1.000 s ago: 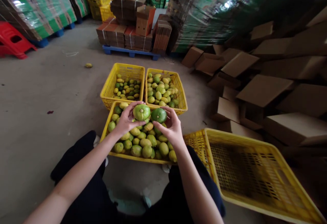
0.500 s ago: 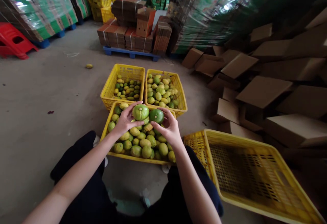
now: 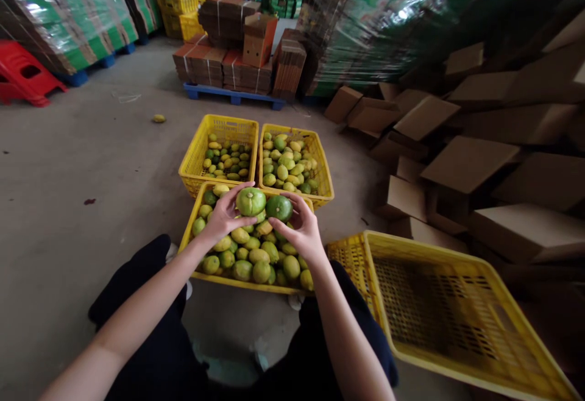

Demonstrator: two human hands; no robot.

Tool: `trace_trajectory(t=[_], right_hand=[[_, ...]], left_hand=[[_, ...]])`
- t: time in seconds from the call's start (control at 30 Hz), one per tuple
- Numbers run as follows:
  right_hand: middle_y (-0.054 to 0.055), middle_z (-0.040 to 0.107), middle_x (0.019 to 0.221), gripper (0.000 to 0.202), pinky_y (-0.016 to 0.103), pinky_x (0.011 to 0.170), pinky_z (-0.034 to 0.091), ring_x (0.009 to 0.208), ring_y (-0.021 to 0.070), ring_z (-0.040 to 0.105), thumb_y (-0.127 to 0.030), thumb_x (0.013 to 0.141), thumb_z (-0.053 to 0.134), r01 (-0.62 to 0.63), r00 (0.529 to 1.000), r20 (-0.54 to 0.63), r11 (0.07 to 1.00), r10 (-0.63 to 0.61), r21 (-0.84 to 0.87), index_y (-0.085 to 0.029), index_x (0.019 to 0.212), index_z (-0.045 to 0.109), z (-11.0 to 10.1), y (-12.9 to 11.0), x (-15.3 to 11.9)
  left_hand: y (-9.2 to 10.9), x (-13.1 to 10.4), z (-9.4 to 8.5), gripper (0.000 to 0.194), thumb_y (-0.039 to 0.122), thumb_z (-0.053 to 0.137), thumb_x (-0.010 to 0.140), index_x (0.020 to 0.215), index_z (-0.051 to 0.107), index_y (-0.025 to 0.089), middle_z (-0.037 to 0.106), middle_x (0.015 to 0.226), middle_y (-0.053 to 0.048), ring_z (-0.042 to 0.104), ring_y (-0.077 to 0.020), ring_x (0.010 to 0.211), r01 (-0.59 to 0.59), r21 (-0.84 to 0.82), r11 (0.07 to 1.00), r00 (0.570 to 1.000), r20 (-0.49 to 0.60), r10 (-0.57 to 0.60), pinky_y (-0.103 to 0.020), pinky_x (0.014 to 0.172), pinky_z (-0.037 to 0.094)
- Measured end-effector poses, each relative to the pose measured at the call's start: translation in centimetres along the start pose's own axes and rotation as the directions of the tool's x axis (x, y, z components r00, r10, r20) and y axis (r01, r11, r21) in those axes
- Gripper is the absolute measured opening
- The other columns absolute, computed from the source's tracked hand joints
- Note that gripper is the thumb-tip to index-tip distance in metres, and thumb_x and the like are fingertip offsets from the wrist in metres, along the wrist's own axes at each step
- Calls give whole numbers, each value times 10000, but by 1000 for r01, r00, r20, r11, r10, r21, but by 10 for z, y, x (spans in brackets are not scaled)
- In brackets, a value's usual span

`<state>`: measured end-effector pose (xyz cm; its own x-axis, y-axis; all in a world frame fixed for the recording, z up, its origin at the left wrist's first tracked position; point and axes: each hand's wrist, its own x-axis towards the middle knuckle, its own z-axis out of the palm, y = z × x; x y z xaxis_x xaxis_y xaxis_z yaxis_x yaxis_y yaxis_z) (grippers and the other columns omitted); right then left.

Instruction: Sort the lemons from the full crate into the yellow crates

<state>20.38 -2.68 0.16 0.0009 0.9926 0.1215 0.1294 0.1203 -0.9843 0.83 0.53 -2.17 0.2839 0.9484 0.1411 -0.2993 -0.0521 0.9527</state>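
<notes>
My left hand (image 3: 228,215) is closed around a light green, ribbed fruit (image 3: 251,202), thumb below and fingers above. In my right hand (image 3: 299,224) is a darker green, rounded fruit (image 3: 279,208) with a pale spot facing me. The two fruits sit side by side, nearly touching. Both hands are held over the near yellow crate (image 3: 247,285), which is filled with green and yellow fruits (image 3: 259,255) of similar shape. My hands and the held fruits hide part of that crate's contents and its far rim.
Two more yellow crates of fruit, a left one (image 3: 192,166) and a right one (image 3: 325,172), stand just beyond. To my right is another yellow crate (image 3: 425,245). Cardboard boxes (image 3: 470,160) are heaped at the right. One yellow fruit (image 3: 159,119) lies on the floor.
</notes>
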Motion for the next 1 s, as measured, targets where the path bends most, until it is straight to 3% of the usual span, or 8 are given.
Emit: trace_trajectory(t=[1.0], right_hand=[[70,687,1144,579,384,847,594,937,237,704,-414,680,824,37,999,-17,992,-39,-121,-250,1175,573,1,7,0]], left_hand=[[-2,4,-3,765,226,911,579,1293,637,231,619,1394,-116,580,-325,1286,-26,71,997,1000,5,26,-464,1070,488]])
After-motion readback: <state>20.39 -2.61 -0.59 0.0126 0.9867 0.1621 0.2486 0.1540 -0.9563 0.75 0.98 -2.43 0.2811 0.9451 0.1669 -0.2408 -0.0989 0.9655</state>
